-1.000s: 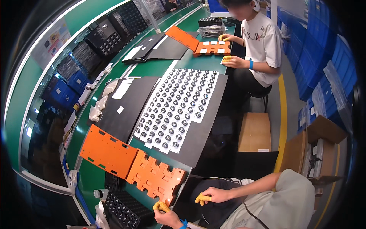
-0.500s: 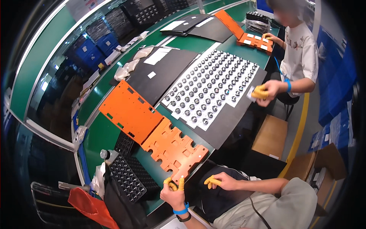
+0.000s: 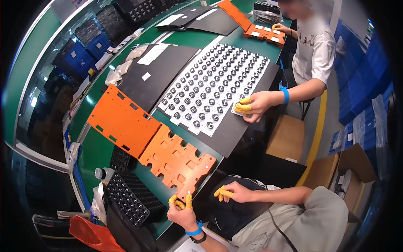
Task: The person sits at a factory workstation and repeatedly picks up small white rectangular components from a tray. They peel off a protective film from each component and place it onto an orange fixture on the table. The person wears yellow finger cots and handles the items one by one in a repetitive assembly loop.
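My left hand [image 3: 181, 212], with yellow finger covers and a blue wristband, is at the near corner of an orange slotted fixture [image 3: 178, 161]. Its fingers point up and stand apart; a small white spot shows by one fingertip. I cannot tell whether they touch the fixture. My right hand [image 3: 235, 193] hovers over my lap beyond the table edge, fingers loosely bent and nothing visible in them. Hinged to the fixture, an orange lid [image 3: 126, 119] lies opened out. Past it, white boards with rows of black round parts [image 3: 210, 86] lie on a black sheet [image 3: 228, 136].
A co-worker's hand [image 3: 254, 105] is at the boards' right edge. Farther off stands a second orange fixture [image 3: 264, 34] bearing white pieces. Black trays [image 3: 134, 199] are left of my left hand, near a red cloth [image 3: 94, 235]. Cardboard boxes [image 3: 285, 138] stand on the right.
The co-worker's near hand has moved left, bringing a small white piece to the boards' right edge. The whole view has shifted slightly. My hands keep nearly the same pose.
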